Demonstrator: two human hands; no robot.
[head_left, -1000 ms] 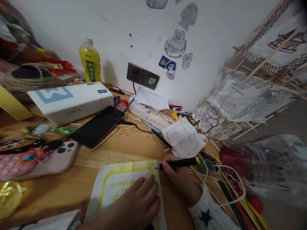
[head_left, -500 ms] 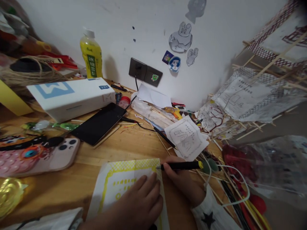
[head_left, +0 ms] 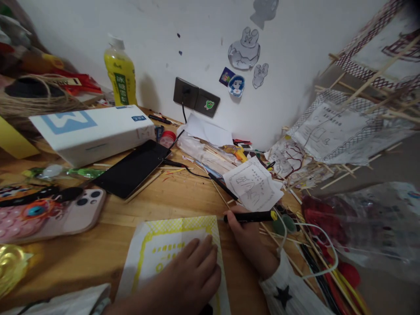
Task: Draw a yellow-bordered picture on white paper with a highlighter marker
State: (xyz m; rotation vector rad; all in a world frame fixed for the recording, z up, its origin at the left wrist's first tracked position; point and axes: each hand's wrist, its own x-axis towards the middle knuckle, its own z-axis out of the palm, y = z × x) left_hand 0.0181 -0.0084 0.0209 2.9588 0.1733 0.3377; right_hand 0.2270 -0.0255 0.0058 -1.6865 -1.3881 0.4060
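A white sheet of paper [head_left: 131,267] lies on the wooden table, with a yellow lattice border and rows of yellow marks inside it. My left hand [head_left: 190,273] rests flat on the sheet, fingers stretched toward its upper right corner and covering part of the drawing. Just right of the sheet, my right hand [head_left: 247,243] grips a black marker [head_left: 254,216] with a yellow end. The marker lies nearly level, its tip pointing left, apart from the paper's right edge.
Behind the sheet lie a black tablet [head_left: 134,168], a white box [head_left: 95,135] and a small drawing [head_left: 252,183]. A phone in a pink case [head_left: 88,210] is at left. A yellow drink bottle [head_left: 120,72] stands by the wall. Sticks and a white cable [head_left: 331,245] crowd the right.
My right hand has pulled the marker slightly right and up, off the sheet's corner. My left hand stays on the paper. The whole view has shifted a little.
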